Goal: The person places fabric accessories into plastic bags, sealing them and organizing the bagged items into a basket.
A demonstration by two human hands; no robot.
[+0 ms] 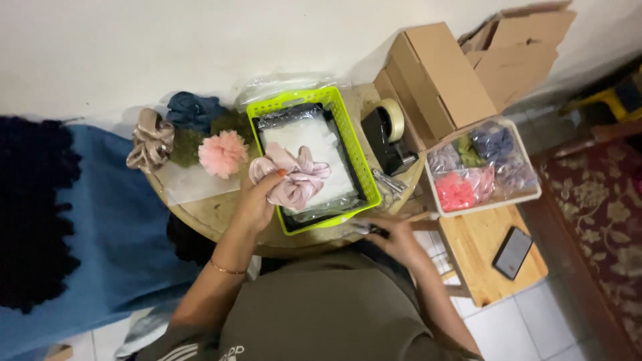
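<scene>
- Scrunchie (294, 179), pale pink satin: pinched in the left hand (257, 200), fingers curled closed on its left edge; it lies to the right of those fingers, over the green basket (364, 175) and its clear bags.
- Right hand (394, 235): at the basket's near rim, fingers closed over a small dark object; what it is cannot be told.
- Left hand is the nearer to the scrunchie.
- Around: tape dispenser (386, 134), cardboard box (438, 77), white tray (483, 202) of bagged scrunchies, phone (512, 252).

We count five loose scrunchies (223, 153), one green basket (361, 167), one tape dispenser (386, 137). We see two cardboard boxes (441, 73), one phone (512, 252)
</scene>
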